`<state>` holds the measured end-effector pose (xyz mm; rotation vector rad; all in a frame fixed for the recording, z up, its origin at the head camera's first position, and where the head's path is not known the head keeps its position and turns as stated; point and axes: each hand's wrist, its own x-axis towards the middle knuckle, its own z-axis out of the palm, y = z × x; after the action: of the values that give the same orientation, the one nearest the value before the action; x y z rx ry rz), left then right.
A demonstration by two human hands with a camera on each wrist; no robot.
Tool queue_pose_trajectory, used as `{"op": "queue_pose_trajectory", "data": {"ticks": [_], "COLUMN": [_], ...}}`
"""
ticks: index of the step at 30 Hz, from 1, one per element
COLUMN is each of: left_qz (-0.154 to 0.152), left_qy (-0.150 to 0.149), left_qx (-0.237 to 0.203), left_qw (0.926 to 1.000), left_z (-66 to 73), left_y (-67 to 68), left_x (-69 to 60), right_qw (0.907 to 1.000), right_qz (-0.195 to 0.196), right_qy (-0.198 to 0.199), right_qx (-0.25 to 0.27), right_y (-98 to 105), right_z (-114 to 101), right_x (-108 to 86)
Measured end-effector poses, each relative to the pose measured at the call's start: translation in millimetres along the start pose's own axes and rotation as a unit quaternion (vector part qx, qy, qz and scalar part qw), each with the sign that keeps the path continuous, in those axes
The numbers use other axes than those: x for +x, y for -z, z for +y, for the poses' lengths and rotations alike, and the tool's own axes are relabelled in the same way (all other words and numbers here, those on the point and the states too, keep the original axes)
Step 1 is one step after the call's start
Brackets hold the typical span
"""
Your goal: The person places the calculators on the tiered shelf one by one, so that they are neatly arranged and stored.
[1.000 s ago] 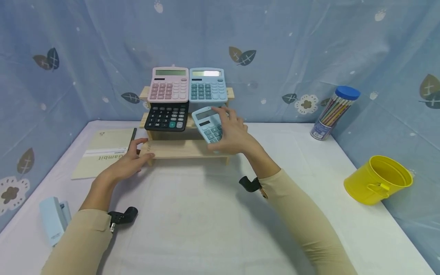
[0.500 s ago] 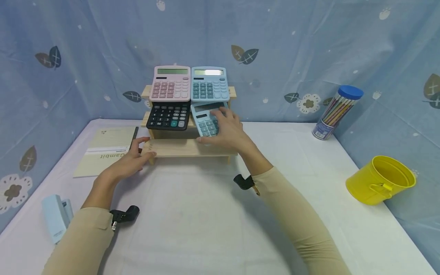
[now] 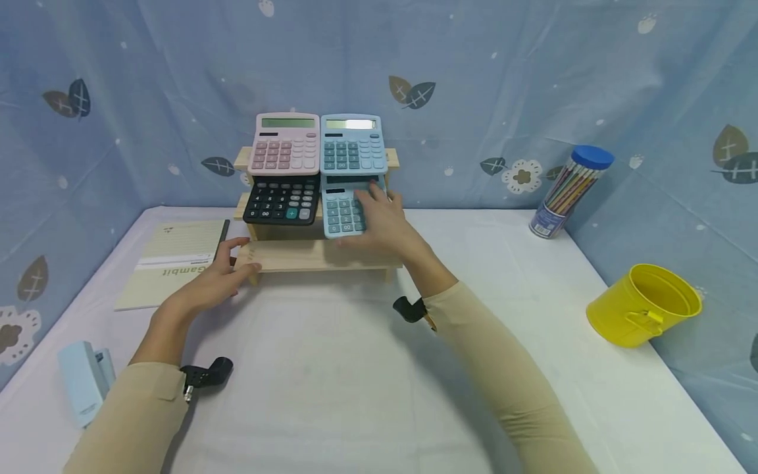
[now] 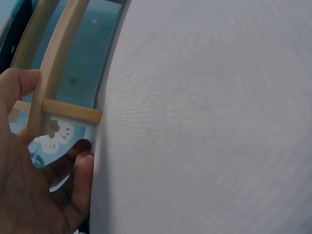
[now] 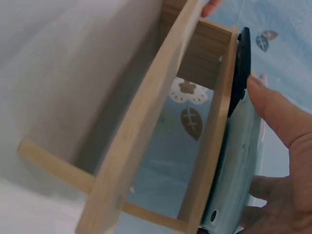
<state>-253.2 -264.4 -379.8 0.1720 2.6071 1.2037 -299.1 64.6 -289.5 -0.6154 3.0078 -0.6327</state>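
In the head view a stepped wooden shelf rack [image 3: 320,255] stands at the back of the table. My left hand [image 3: 208,280] pinches the left end of its lowest board, thumb on the board, as the left wrist view also shows. My right hand [image 3: 385,220] grips a light blue calculator [image 3: 342,214] on the middle step, its right part hidden under the hand. Beside it on the same step lies a black calculator [image 3: 281,199]. A pink calculator [image 3: 284,143] and another light blue calculator [image 3: 353,145] lean side by side on the top step.
Left of the rack lies a notebook [image 3: 172,263], with a light blue stapler-like object [image 3: 83,382] nearer the left sleeve. On the right are a tilted tub of pencils [image 3: 570,191] with a blue lid and a tipped yellow bucket [image 3: 628,309]. Patterned blue cloth hangs behind.
My right hand has moved left and turned the light blue calculator from tilted to straight, next to the black one on the middle step. The left hand has stayed on the rack.
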Motion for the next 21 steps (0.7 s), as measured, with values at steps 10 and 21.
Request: {"op": "queue_pose_trajectory", "data": {"ticks": [10,21], "left_qz": [0.009,0.003], "left_qy": [0.000,0.010], "left_qx": [0.004,0.009], "left_qw": [1.0000,0.9999], "left_z": [4.9,3.5], "left_y": [1.8,0.5], "left_x": [-0.8,-1.4], "right_qw": [0.9996,0.9988], "right_qz": [0.025,0.045], "right_qy": [0.011,0.016], "right_qx": [0.009,0.014], "right_y": [-3.4,-8.2], "right_z": [0.5,3.3], "right_x": [9.4,19.0]}}
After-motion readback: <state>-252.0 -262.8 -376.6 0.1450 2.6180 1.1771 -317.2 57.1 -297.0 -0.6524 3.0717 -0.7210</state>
